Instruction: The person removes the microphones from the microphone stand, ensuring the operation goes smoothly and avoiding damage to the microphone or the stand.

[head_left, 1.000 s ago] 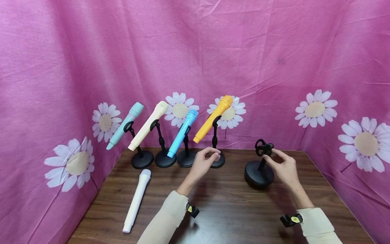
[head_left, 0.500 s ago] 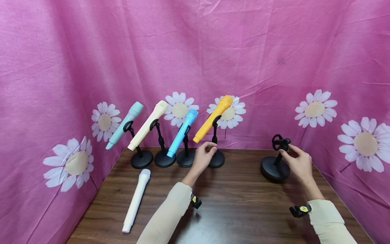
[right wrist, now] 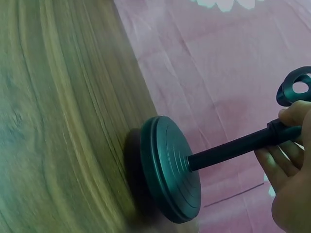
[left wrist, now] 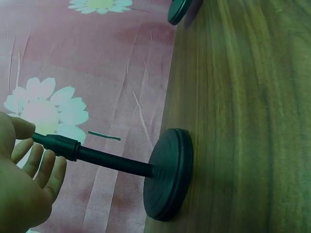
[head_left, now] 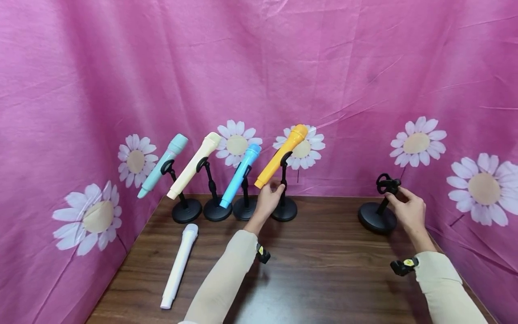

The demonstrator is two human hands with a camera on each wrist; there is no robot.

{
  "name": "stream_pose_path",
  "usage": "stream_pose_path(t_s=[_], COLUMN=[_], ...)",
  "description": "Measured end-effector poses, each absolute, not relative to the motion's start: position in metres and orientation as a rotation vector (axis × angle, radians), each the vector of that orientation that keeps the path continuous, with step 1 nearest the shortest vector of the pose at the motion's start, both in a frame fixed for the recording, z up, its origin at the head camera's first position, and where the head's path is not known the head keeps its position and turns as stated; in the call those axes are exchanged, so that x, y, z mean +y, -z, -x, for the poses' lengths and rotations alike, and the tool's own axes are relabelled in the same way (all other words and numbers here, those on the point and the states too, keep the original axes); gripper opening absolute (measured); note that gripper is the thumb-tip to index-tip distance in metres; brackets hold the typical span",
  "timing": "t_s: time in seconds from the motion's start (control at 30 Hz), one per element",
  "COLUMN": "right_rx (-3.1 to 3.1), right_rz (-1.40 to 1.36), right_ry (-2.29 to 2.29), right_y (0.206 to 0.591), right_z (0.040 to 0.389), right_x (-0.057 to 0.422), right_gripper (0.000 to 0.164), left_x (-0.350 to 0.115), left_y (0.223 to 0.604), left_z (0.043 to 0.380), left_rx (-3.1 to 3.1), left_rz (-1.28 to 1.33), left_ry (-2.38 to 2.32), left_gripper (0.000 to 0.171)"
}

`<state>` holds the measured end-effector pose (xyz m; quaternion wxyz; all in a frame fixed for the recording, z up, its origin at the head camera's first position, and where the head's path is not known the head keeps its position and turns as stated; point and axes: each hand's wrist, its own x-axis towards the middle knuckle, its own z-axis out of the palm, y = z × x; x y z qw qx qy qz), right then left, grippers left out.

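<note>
At the back right, my right hand (head_left: 409, 213) pinches the upper pole of a black microphone stand (head_left: 377, 219), just below its ring clip. In the right wrist view that stand's round base (right wrist: 171, 170) is close over the table with a shadow beside it; the clip holds no microphone. My left hand (head_left: 268, 202) reaches to another black stand (left wrist: 116, 161), thumb and fingers around its upper pole, the lower fingers loosely bent. An orange microphone (head_left: 282, 156) leans in that stand's clip, above my left hand.
Left of it stand three more stands with a blue microphone (head_left: 240, 175), a cream microphone (head_left: 194, 165) and a mint-green microphone (head_left: 163, 165). A white microphone (head_left: 179, 266) lies on the wooden table (head_left: 319, 279). A pink flowered curtain (head_left: 344, 90) encloses the back and sides.
My right hand has carried its stand to the right and back. My left hand has moved forward from in front of the orange microphone's stand onto its pole.
</note>
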<state>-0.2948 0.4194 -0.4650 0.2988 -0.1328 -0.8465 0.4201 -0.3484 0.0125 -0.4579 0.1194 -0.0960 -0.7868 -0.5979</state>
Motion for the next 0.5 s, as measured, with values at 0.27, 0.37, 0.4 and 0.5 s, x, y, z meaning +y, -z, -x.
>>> stream_pose_path(t_s=[0.27, 0.37, 0.4, 0.5], right_rx=[-2.256, -2.277, -2.287, -2.314], right_rz=[0.447, 0.487, 0.495, 0.497], right_ry=[-1.143, -1.091, -1.082, -1.063], right_y=[0.466, 0.466, 0.466, 0.466], right_z=[0.305, 0.309, 0.310, 0.314], right_x=[0.433, 0.437, 0.438, 0.440], right_gripper=[0.050, 0.050, 0.050, 0.049], left_x=[0.018, 0.022, 0.023, 0.025], left_y=[0.453, 0.451, 0.450, 0.449], left_z=[0.360, 0.365, 0.366, 0.370], left_rx=[-2.342, -2.335, -2.338, -2.348], left_rz=[0.300, 0.283, 0.275, 0.250], left_ry=[1.768, 1.787, 1.792, 1.803], left_gripper=[0.041, 0.041, 0.041, 0.042])
